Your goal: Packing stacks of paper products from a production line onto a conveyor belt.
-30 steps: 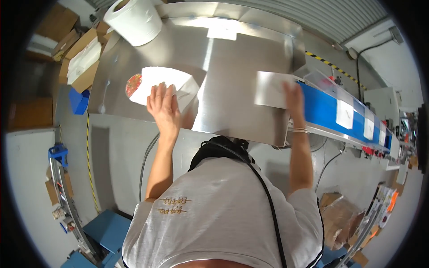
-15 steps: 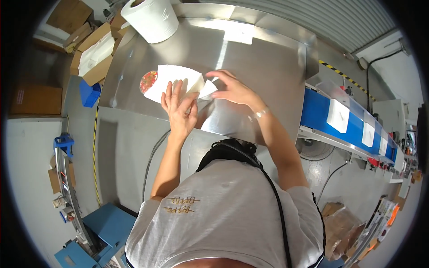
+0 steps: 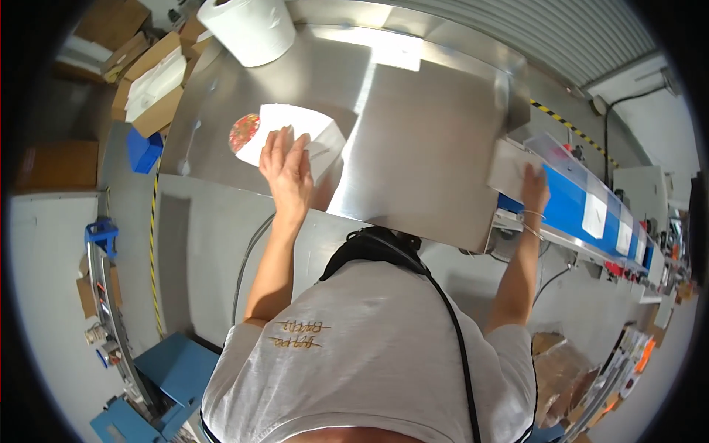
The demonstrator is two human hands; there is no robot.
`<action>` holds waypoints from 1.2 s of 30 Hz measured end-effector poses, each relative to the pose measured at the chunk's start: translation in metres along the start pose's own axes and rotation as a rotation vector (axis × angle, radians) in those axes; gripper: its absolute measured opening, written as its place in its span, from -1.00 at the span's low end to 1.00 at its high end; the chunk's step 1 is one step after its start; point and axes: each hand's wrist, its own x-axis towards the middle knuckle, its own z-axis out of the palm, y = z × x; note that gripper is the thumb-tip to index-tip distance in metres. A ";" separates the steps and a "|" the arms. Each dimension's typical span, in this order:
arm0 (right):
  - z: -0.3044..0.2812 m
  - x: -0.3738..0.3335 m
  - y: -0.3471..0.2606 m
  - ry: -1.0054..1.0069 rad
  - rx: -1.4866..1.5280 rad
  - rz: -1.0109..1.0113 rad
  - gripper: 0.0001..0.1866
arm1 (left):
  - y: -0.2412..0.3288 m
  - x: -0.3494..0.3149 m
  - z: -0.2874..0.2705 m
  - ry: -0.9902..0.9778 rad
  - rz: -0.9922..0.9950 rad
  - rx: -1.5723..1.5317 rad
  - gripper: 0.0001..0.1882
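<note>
A white folded paper piece (image 3: pixel 321 136), angled at its right end, lies on the steel table left of centre. A round red patterned end (image 3: pixel 244 133) shows at its left. My left hand (image 3: pixel 286 173) rests on its near side with fingers stretched out, partly covering it. Far to the right, my right hand (image 3: pixel 535 190) is at the edge of a flat white packet (image 3: pixel 511 168), its fingers bent and blurred. That packet spans the table's right edge and the near end of a blue conveyor belt (image 3: pixel 565 193).
Several white packets (image 3: pixel 595 215) lie further along the belt, beside a clear guard. A large white roll (image 3: pixel 251 31) stands at the table's far left. Beyond the left edge are an open cardboard box (image 3: pixel 153 88) and a blue bin (image 3: pixel 144 151). The steel table (image 3: pixel 428 140) has raised back edges.
My right hand has moved from the white paper piece to the belt's end, where a white packet now lies. The belt's packets have shifted away. My left hand has stayed near its place.
</note>
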 end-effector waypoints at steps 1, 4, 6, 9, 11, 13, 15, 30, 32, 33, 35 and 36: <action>-0.036 -0.003 -0.034 0.003 -0.216 0.146 -0.25 | -0.001 -0.002 0.000 -0.005 -0.010 -0.018 -0.65; -0.036 -0.009 -0.086 0.119 0.038 -0.118 -0.37 | 0.001 0.000 -0.001 -0.032 -0.027 -0.049 -0.66; -0.021 -0.029 -0.170 -0.113 0.345 -0.419 -0.47 | 0.003 -0.002 -0.004 -0.046 -0.007 -0.043 -0.66; -0.018 -0.061 -0.289 -0.750 0.928 -0.607 -0.44 | 0.005 0.001 -0.005 -0.075 0.011 -0.061 -0.66; -0.015 -0.068 -0.333 -0.903 1.070 -0.687 -0.47 | 0.005 0.004 -0.007 -0.122 0.025 -0.056 -0.71; 0.005 -0.065 -0.334 -0.820 0.989 -0.800 -0.48 | 0.007 0.008 -0.008 -0.117 0.037 -0.084 -0.72; 0.001 -0.072 -0.332 -0.760 0.972 -0.834 -0.52 | 0.003 0.004 -0.010 -0.107 0.021 -0.096 -0.72; -0.058 -0.003 -0.045 0.112 -0.405 0.158 -0.36 | -0.017 0.001 -0.001 0.033 0.013 0.065 -0.69; -0.048 0.007 -0.067 0.098 -0.045 -0.164 -0.41 | -0.014 0.002 0.000 0.021 0.014 0.060 -0.70; -0.037 0.001 -0.102 0.029 0.139 -0.285 -0.45 | -0.013 0.002 -0.001 0.019 0.021 0.061 -0.70; -0.035 -0.026 -0.202 -0.308 0.512 -0.444 -0.49 | -0.012 0.000 -0.004 -0.009 0.018 0.061 -0.71; -0.025 -0.034 -0.237 -0.467 0.785 -0.618 -0.47 | -0.009 0.001 -0.006 -0.011 0.029 0.052 -0.71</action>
